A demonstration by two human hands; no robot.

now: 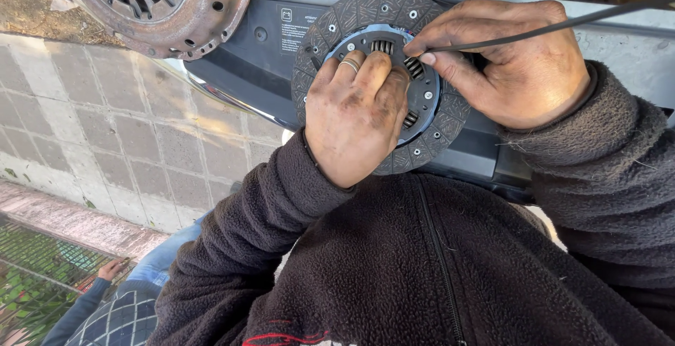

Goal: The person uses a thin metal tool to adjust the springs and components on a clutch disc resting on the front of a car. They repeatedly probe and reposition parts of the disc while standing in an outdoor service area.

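A round clutch disc [450,110] with a dark friction ring and a blue-rimmed metal hub lies on the dark plastic edge of a car's engine bay. My left hand [355,117] rests flat on the hub, fingers pressing its centre, a ring on one finger. My right hand [510,61] pinches a thin black rod [576,22] between thumb and fingers, its tip at the hub's springs. Both hands are grimy.
A rusty clutch pressure plate [172,5] lies at the top left on the car's edge. Below is a paved tile sidewalk [105,135]. Another person's hand [112,268] and jeans leg [165,254] show at the lower left. My dark fleece jacket [422,268] fills the bottom.
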